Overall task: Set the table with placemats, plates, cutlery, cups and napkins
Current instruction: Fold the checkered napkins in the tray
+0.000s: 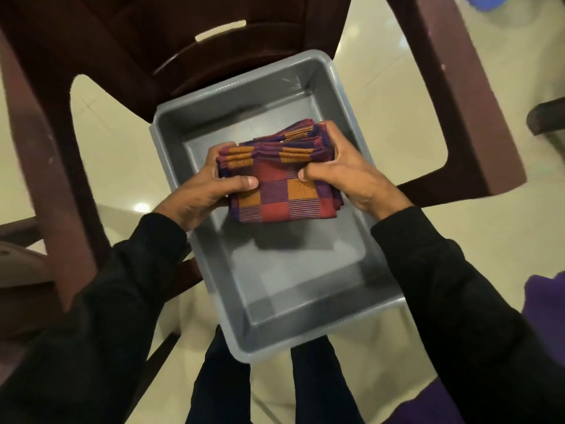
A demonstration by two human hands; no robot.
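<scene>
We see one stack of folded checked napkins (282, 182), in maroon, orange and purple, held above the inside of one grey plastic tub (305, 289). How many napkins the stack holds we cannot count exactly; several folded edges show along its far side.

Our two hands grip it from either side. The left hand (204, 191) clasps the left edge, thumb pressed on the top cloth and fingers curled underneath. The right hand (345, 175) clasps the right edge the same way, thumb on top and fingers wrapped round the far corner. Both arms wear black sleeves (458, 301).

The stack casts a shadow on the tub floor below it, so it appears lifted clear of the bottom. We see nothing else lying in the tub.

The tub rests on one dark brown plastic chair (91, 56), whose backrest has one slot. Around it lies a pale tiled floor (382, 71). One purple cloth (544, 298) shows at the right edge.
</scene>
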